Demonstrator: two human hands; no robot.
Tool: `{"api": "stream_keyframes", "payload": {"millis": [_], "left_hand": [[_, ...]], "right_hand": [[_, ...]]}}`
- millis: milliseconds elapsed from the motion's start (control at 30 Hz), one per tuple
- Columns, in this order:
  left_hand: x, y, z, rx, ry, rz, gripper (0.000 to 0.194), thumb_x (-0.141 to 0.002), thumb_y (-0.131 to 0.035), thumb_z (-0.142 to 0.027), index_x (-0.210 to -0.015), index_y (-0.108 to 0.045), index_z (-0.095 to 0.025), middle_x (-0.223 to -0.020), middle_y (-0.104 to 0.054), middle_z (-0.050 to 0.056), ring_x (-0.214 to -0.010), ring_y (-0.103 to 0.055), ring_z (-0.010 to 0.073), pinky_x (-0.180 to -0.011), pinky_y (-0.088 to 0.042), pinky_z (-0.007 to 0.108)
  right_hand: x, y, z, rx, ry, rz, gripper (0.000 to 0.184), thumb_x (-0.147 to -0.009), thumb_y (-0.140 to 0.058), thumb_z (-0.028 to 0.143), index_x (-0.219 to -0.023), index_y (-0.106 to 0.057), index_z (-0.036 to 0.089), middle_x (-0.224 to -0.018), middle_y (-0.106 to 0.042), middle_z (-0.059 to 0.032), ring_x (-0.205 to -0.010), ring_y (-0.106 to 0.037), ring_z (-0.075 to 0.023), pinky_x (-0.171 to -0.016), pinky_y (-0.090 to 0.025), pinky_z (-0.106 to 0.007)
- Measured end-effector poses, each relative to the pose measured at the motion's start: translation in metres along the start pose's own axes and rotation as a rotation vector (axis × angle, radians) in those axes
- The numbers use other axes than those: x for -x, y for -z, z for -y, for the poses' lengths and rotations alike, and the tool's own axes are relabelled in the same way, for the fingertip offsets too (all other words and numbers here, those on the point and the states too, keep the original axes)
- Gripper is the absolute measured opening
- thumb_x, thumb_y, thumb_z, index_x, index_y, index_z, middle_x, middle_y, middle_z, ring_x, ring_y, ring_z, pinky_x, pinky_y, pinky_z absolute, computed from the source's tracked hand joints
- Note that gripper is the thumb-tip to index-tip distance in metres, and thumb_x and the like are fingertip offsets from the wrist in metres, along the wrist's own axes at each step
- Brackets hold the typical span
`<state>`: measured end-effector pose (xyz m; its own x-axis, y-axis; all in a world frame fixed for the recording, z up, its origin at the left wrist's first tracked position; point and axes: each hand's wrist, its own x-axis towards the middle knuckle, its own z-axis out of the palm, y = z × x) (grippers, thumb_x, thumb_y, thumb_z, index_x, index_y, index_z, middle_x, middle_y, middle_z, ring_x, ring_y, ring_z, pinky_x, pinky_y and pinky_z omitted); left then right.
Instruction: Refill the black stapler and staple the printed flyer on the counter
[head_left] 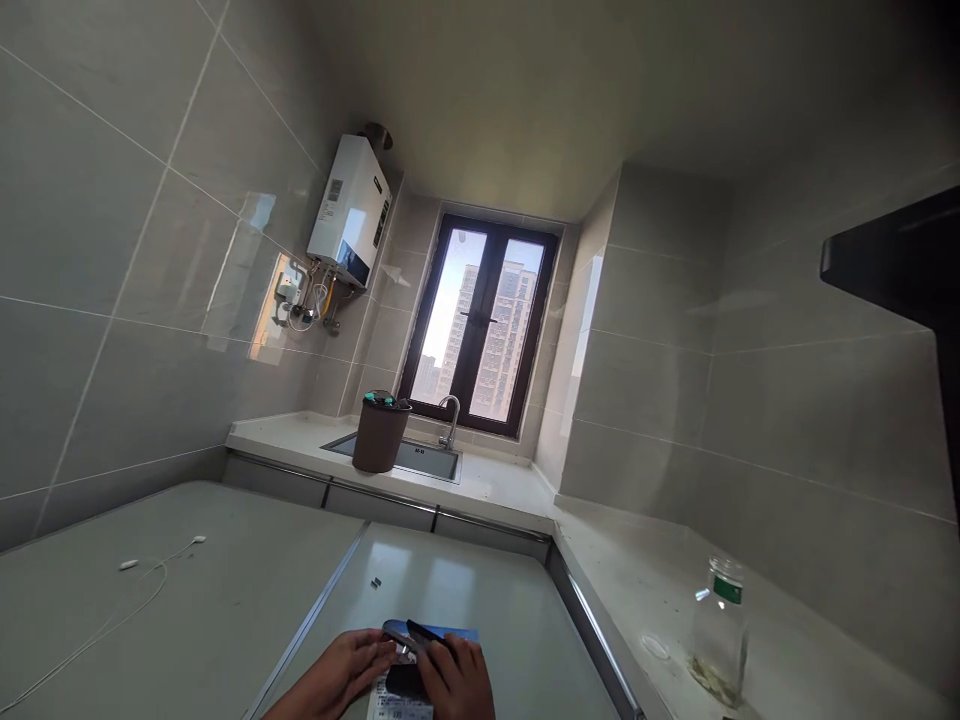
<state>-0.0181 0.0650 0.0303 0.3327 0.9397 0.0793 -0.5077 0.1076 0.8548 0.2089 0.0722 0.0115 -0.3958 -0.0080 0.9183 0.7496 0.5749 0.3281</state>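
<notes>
At the bottom middle, both hands are close together over the table. A black stapler (405,634), with its arms apart, is between them, partly hidden by the fingers. My left hand (351,670) has its fingers together against the stapler's left side. My right hand (459,678) curls over it from the right, fingers bent. Under the hands lies a blue and white printed card (397,708), its blue edge showing past the right fingers. Two short dark strips, like staples (376,582), lie on the table beyond the hands.
A white cable (135,605) lies on the table's left half (247,570). A brown bin (381,437) stands by the sink (431,458) and faucet (450,425). On the right counter are a glass bottle (718,640) and a clear lid (655,647).
</notes>
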Motion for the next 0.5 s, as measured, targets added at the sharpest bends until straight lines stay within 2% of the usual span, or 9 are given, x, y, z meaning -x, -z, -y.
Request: {"api": "stream_keyframes", "payload": {"millis": [133, 233, 300, 400, 500], "left_hand": [[-0.003, 0.009, 0.001, 0.011, 0.007, -0.089, 0.054, -0.057, -0.097, -0.045, -0.095, -0.079, -0.012, -0.108, -0.077, 0.017, -0.123, -0.065, 0.0351, -0.113, -0.048, 0.039], [-0.012, 0.017, 0.007, -0.02, -0.013, -0.14, 0.061, -0.052, -0.097, -0.052, -0.093, -0.078, -0.011, -0.102, -0.077, 0.018, -0.111, -0.071, 0.0335, -0.102, -0.054, 0.037], [-0.02, 0.021, 0.012, -0.051, -0.017, -0.144, 0.065, -0.055, -0.094, -0.059, -0.095, -0.077, -0.011, -0.099, -0.077, 0.018, -0.091, -0.075, 0.0278, -0.084, -0.059, 0.033], [-0.029, 0.022, 0.018, -0.123, -0.051, -0.147, 0.068, -0.061, -0.087, -0.067, -0.098, -0.074, -0.011, -0.086, -0.076, 0.013, -0.058, -0.066, 0.0154, -0.052, -0.049, 0.025], [-0.032, 0.02, 0.018, -0.213, -0.153, -0.194, 0.062, -0.065, -0.083, -0.068, -0.09, -0.071, -0.012, -0.073, -0.071, 0.006, -0.047, -0.057, 0.0108, -0.044, -0.038, 0.021]], "right_hand": [[0.004, 0.008, -0.006, -0.133, -0.251, 0.037, 0.035, -0.078, -0.059, 0.019, -0.11, -0.071, 0.028, -0.097, -0.076, -0.0068, -0.088, -0.067, -0.028, -0.079, -0.047, -0.04], [0.005, 0.012, -0.01, -0.207, -0.619, 0.182, 0.033, -0.067, -0.062, 0.018, -0.097, -0.072, 0.028, -0.101, -0.072, -0.0069, -0.085, -0.068, -0.027, -0.084, -0.049, -0.039], [0.003, 0.015, -0.011, -0.299, -0.834, 0.305, 0.028, -0.065, -0.065, 0.018, -0.091, -0.073, 0.025, -0.099, -0.071, -0.0072, -0.083, -0.069, -0.0258, -0.08, -0.05, -0.035], [-0.004, 0.019, -0.01, -0.467, -1.037, 0.375, 0.021, -0.064, -0.069, 0.022, -0.084, -0.072, 0.02, -0.088, -0.073, -0.0066, -0.084, -0.07, -0.027, -0.077, -0.052, -0.03], [-0.009, 0.025, -0.008, -0.547, -1.188, 0.399, 0.023, -0.065, -0.071, 0.025, -0.087, -0.073, 0.018, -0.087, -0.076, -0.0069, -0.088, -0.071, -0.0283, -0.081, -0.053, -0.031]]}}
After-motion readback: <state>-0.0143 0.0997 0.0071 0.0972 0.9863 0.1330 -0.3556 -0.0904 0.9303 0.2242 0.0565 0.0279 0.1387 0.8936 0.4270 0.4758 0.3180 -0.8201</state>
